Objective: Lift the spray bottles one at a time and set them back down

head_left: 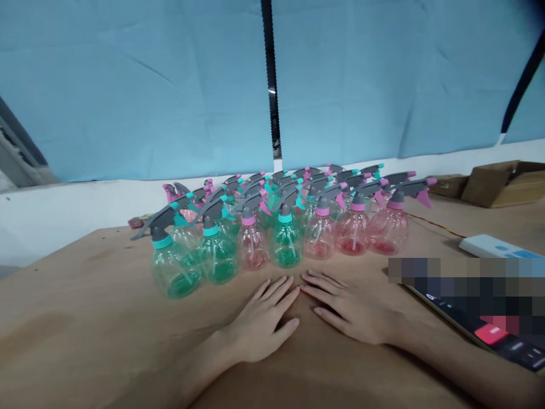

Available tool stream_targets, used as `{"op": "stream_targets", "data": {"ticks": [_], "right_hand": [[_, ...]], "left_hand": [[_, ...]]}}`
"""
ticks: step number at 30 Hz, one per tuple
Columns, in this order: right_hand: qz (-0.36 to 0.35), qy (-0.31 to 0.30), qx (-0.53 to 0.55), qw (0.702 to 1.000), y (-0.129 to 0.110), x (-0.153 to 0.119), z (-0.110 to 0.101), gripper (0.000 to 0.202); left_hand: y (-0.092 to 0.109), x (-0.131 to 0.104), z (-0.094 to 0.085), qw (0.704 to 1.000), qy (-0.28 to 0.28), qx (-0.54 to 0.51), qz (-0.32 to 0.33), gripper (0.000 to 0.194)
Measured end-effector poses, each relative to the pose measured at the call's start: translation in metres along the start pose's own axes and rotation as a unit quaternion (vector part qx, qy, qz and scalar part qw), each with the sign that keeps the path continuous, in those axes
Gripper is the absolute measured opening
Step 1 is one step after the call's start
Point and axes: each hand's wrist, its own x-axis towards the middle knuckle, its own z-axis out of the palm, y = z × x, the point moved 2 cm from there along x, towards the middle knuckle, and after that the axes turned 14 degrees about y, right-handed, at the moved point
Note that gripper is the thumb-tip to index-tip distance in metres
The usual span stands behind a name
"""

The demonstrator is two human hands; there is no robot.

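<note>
Both hands lie flat on the wooden table, palms down, holding nothing. My left hand point(264, 321) has its fingers stretched forward and the thumb apart. My right hand point(344, 304) mirrors it, its fingertips close to those of the left. Just beyond them stand several spray bottles in rows, clear green and clear pink, with grey trigger heads. A green spray bottle point(287, 245) with a turquoise collar is nearest to the fingertips. Beside it are a pink spray bottle point(252, 244) and another pink spray bottle point(320, 238). The back rows are partly hidden by the front one.
A phone point(468, 318), partly pixelated, lies by my right forearm. Behind it sits a white and blue device point(498, 247) near a thin cable point(438, 225). An open cardboard box point(494, 184) stands at the back right. Blue sheeting point(170, 85) covers the wall behind the table point(85, 318).
</note>
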Motion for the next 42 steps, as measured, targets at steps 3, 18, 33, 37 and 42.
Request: {"op": "stream_targets", "data": {"ticks": [3,18,33,37,42], "right_hand": [[-0.001,-0.014,-0.007,1.000,0.000,0.000,0.001,0.048],[-0.011,0.000,-0.009,1.000,0.000,0.000,-0.001,0.046],[-0.043,0.039,-0.007,0.998,-0.016,0.005,-0.008,0.031],[-0.045,0.060,-0.002,0.997,-0.020,0.005,-0.006,0.028],[-0.040,0.073,-0.002,0.997,-0.019,0.003,-0.006,0.028]], "left_hand": [[-0.001,0.001,0.001,1.000,-0.001,0.002,-0.002,0.055],[0.002,0.002,-0.002,1.000,-0.018,0.009,-0.010,0.057],[0.032,0.056,-0.044,0.971,0.231,0.049,0.026,0.026],[0.064,0.152,-0.072,0.949,0.278,0.072,0.129,0.029],[0.083,0.255,-0.062,0.963,0.210,0.125,0.114,0.046]]}}
